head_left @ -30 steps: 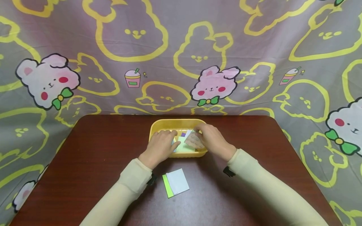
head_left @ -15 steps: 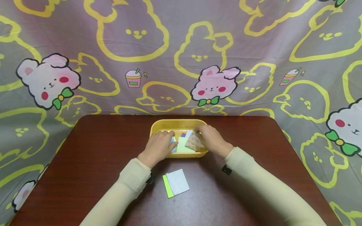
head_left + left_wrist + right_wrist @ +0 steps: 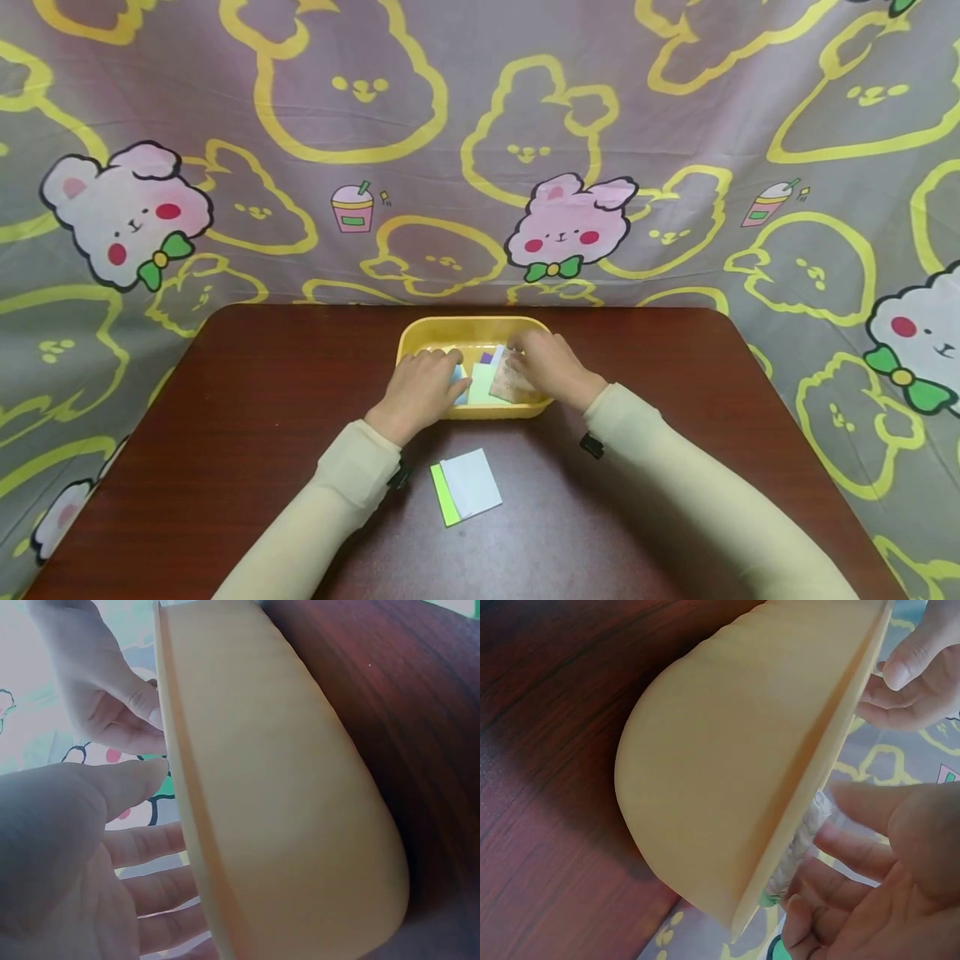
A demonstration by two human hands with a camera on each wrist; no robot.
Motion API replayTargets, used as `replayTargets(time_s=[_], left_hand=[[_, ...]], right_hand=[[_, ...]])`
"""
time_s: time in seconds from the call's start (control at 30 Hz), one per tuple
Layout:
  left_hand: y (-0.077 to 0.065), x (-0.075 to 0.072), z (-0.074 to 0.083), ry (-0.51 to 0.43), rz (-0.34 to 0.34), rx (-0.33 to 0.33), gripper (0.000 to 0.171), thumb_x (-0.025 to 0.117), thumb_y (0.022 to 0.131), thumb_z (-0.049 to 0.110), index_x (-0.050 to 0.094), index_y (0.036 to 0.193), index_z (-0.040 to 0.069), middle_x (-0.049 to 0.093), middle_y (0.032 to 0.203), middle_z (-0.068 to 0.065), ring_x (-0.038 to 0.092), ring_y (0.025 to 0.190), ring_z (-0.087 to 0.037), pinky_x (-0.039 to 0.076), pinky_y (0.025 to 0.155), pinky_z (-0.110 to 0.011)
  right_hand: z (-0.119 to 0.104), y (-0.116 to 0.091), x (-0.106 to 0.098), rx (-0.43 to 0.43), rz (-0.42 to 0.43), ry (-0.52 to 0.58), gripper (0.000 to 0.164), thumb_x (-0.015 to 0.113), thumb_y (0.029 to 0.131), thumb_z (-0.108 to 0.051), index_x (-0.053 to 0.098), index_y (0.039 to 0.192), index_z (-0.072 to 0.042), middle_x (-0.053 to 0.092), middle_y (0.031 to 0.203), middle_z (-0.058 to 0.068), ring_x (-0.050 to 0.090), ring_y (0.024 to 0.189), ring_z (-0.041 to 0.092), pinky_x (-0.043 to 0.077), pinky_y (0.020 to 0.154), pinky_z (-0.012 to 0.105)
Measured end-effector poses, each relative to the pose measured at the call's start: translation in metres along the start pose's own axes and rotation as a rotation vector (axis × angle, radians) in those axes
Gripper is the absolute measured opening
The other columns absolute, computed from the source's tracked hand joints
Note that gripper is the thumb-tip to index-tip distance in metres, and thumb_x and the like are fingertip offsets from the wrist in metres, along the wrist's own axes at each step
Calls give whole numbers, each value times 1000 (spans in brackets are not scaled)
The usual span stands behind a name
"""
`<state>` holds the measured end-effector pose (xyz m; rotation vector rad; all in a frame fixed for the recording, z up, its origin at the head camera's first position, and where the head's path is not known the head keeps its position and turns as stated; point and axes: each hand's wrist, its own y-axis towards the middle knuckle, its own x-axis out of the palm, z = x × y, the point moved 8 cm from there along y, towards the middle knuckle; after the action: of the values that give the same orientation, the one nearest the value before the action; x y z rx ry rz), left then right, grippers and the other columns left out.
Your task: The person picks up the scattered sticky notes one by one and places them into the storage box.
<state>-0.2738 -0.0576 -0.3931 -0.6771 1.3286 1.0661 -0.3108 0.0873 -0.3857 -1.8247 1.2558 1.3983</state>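
In the head view, my left hand [image 3: 422,387] reaches over the near left side of a yellow plastic tray [image 3: 495,412]. Its fingers look fairly straight in the left wrist view, their tips hidden behind the rim. On the tray's right side, my right hand [image 3: 551,365] holds a brown-patterned, plastic-wrapped packet [image 3: 510,382]. The right wrist view has its fingertips along the crinkled packet [image 3: 799,844], just above the rim. Inside the tray lie a pale green paper pad [image 3: 483,388], a blue piece [image 3: 459,392] partly under the left hand, and a small purple piece [image 3: 487,358].
Nearer the front, a white paper pad [image 3: 472,483] overlaps a lime green one [image 3: 445,497] on the dark red-brown table [image 3: 285,392]. A curtain [image 3: 675,125] printed with cartoon bears and rabbits hangs close behind the table's back edge.
The right hand has shifted slightly left over the tray, and the packet beneath it has turned a little. The left hand has drawn back slightly, showing more of the blue piece.
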Motion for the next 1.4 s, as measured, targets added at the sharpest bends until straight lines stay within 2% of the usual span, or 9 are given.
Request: replayTargets(time_s=[0.13,0.27,0.5,0.9,1.03,1.17,1.4], left_hand=[[0,0,-1,3,1,-1,37,59,88,40,64,112,12,68,94,-6,62,85,-25,49,72,-43],[0,1,-1,13,5,2,36,60,88,39,64,109,11,68,90,-6,62,82,-26,48,69,-44],[-1,7,0,16,-27,3,37,58,88,41,63,110,12,67,89,-5,63,82,-26,48,70,-46],[-2,5,-1,4,-32,-6,37,59,88,41,63,111,12,67,90,-4,63,80,-25,47,69,-45],[-3,4,-1,5,-31,-6,37,59,88,41,63,111,12,67,90,-4,63,81,-25,48,69,-45],[-3,2,0,7,-27,-5,37,59,88,41,63,111,12,67,90,-5,63,81,-26,47,69,-45],[-5,-2,2,12,-16,-3,37,60,87,40,63,111,12,67,90,-4,63,81,-25,48,70,-44]], right_hand=[[-1,1,5,-1,-35,-29,27,62,88,-26,70,100,-4,69,85,2,62,77,16,48,70,41],[-1,3,9,2,-54,-6,29,61,88,-29,70,100,-5,65,75,-2,55,65,12,46,63,37],[4,2,20,42,-128,34,35,59,88,-31,67,107,-3,63,78,-1,53,60,11,46,59,29],[3,1,24,40,-148,12,41,59,88,-33,64,116,-3,64,81,0,55,69,14,48,66,34],[3,-1,22,51,-144,23,43,58,88,-33,63,118,-2,68,93,5,58,76,14,50,73,36],[3,-3,19,54,-132,25,44,58,88,-35,64,118,-3,69,103,7,62,87,15,51,79,37],[-7,-9,9,15,-71,36,43,59,87,-37,66,113,-3,69,104,7,63,94,18,51,80,38]])
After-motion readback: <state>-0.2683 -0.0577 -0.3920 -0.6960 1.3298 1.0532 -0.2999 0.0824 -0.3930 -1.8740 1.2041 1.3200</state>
